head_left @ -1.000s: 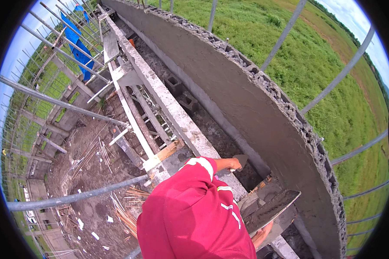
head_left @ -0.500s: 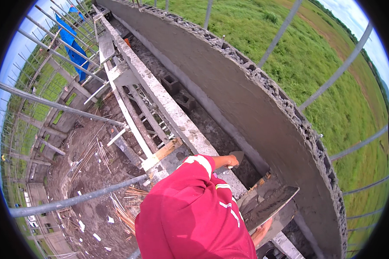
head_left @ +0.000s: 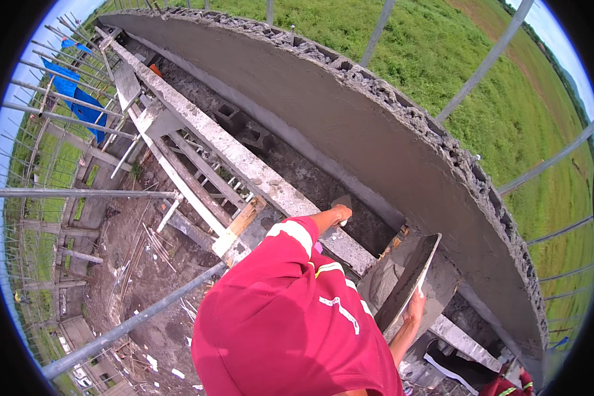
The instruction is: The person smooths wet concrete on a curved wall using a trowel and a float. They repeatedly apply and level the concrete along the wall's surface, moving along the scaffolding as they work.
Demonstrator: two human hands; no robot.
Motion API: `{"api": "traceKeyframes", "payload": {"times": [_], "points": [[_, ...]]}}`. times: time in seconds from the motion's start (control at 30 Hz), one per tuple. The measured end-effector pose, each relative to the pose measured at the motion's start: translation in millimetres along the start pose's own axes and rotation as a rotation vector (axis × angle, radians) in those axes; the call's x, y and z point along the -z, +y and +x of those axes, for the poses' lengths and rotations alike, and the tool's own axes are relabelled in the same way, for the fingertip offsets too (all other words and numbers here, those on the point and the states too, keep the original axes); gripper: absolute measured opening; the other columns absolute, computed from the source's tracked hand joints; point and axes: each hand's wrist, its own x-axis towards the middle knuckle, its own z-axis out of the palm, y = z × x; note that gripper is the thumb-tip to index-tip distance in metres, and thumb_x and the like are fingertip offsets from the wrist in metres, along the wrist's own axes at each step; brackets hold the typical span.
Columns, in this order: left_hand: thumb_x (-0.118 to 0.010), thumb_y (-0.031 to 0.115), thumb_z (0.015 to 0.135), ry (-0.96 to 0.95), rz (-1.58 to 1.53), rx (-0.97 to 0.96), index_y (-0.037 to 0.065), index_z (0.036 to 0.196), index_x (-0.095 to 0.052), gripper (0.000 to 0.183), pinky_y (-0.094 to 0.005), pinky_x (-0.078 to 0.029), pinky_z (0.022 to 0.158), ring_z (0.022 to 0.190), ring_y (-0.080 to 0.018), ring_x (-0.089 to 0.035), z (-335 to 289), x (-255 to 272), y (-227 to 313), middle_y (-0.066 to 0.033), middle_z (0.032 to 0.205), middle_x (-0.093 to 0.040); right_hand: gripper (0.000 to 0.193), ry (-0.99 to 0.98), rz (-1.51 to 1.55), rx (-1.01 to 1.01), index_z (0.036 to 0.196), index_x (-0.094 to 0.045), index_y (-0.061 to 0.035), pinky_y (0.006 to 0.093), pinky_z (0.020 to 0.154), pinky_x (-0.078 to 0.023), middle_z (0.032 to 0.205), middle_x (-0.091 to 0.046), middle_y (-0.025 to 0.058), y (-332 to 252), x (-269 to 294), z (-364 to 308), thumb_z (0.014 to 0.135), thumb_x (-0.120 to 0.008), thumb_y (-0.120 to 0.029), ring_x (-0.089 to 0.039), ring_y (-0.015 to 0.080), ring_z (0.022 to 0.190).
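Note:
My left hand (head_left: 340,214) is closed around the handle of a pointed trowel (head_left: 342,200), its grey blade over the gap between the plank and the wall. With my right hand (head_left: 413,307) I grip the right side of a flat board (head_left: 409,284), steeply tilted and smeared with grey on its upper face. Some of the right fingers are hidden behind it. Beneath and beside the board, wet grey mortar (head_left: 378,280) lies on a wider mortar-covered panel (head_left: 439,277).
A curved, plastered wall (head_left: 376,152) with a rough block top runs along the right. Left of it stretches a long scaffold plank (head_left: 244,162). Metal pipes (head_left: 132,317) cross over lower ground with debris. Another person in a red sleeve (head_left: 508,386) is at lower right.
My right hand has come further into view as the board tilted steeper. My left hand and trowel appear higher and further left. The view has shifted, revealing another person at lower right.

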Motion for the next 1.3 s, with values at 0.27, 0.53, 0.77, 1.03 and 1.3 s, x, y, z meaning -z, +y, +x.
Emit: {"api": "traceKeyframes", "payload": {"times": [0.27, 0.53, 0.77, 1.03, 1.3], "points": [[-0.062, 0.032, 0.091, 0.055, -0.286, 0.114, 0.006, 0.087, -0.067, 0.027, -0.0397, -0.042, 0.049, 0.060, -0.0211, -0.059, -37, 43, 4, -0.0092, 0.076, -0.064, 0.028, -0.129, -0.220, -0.093, 0.092, -0.060, -0.0068, 0.0271, 0.045, -0.040, 0.061, -0.049, -0.0031, -28, -16, 8, 0.097, -0.063, -0.034, -0.047, 0.0087, 0.049], [-0.061, 0.033, 0.091, 0.072, -0.378, 0.225, 0.009, 0.081, -0.063, 0.026, -0.0359, -0.040, 0.047, 0.059, -0.0194, -0.058, -27, 78, 1, -0.0076, 0.072, -0.063, 0.029, -0.241, -0.343, -0.154, 0.091, -0.060, -0.0072, 0.0292, 0.043, -0.043, 0.059, -0.049, -0.0013, -46, -60, 21, 0.093, -0.067, -0.035, -0.047, 0.0111, 0.045], [-0.062, 0.034, 0.091, 0.116, -0.476, 0.139, 0.007, 0.085, -0.066, 0.028, -0.0361, -0.041, 0.048, 0.061, -0.0199, -0.059, -46, 112, -26, -0.0083, 0.073, -0.064, 0.032, -0.473, -0.537, -0.133, 0.089, -0.062, -0.0044, 0.0279, 0.042, -0.041, 0.055, -0.048, -0.0012, -58, -151, 65, 0.093, -0.068, -0.035, -0.048, 0.0101, 0.045], [-0.059, 0.028, 0.092, 0.031, -0.701, 0.096, 0.001, 0.083, -0.061, 0.028, -0.0338, -0.047, 0.042, 0.053, -0.0189, -0.060, -66, 158, -35, -0.0095, 0.067, -0.061, 0.033, -0.470, -0.718, 0.002, 0.095, -0.062, -0.0005, 0.0284, 0.045, -0.039, 0.062, -0.051, -0.0005, -67, -242, 96, 0.092, -0.066, -0.033, -0.047, 0.0094, 0.045], [-0.058, 0.036, 0.093, -0.012, 0.263, -0.250, -0.002, 0.099, -0.065, 0.039, -0.0383, -0.048, 0.064, 0.066, -0.0212, -0.063, -204, 186, -32, -0.0126, 0.074, -0.067, 0.032, -0.185, 0.007, -0.436, 0.111, -0.064, -0.0041, 0.0289, 0.060, -0.053, 0.086, -0.066, 0.0030, -49, -121, 35, 0.098, -0.063, -0.033, -0.063, 0.0104, 0.070]]}}
